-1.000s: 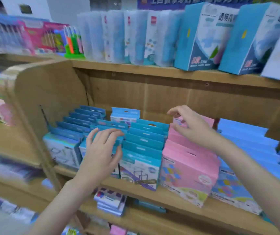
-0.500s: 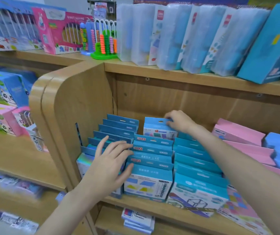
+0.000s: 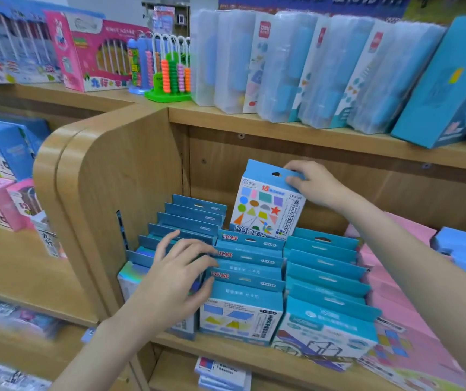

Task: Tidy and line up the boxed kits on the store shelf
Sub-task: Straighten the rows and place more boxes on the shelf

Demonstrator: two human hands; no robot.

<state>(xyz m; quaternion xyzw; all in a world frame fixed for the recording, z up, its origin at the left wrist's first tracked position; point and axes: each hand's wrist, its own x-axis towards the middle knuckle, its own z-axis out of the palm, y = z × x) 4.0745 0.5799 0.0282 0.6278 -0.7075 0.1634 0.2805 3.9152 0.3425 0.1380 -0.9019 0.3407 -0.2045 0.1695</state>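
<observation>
A blue shapes kit (image 3: 267,200) is being held up at the back of the middle row (image 3: 247,266) on the wooden shelf (image 3: 226,352), its lower edge hidden behind the row's rearmost header. It is being pinched at the top right corner of its hang tab by the right hand (image 3: 310,183), thumb in front and fingers curled behind. The left hand (image 3: 175,275) is being rested with spread, nearly straight fingers across the tops of the left row (image 3: 181,230) and the near headers of the middle row; nothing is being gripped by it.

A corner pinch is probably giving little control over twist, so the kit is at risk of being swung against the right row (image 3: 324,275) or of slipping from the fingers. If it is being lowered blind, its base may be caught on a neighbouring header, and that box may be crushed or tipped forward. Pressure from the left hand may also be fanning the leaning boxes out of line
</observation>
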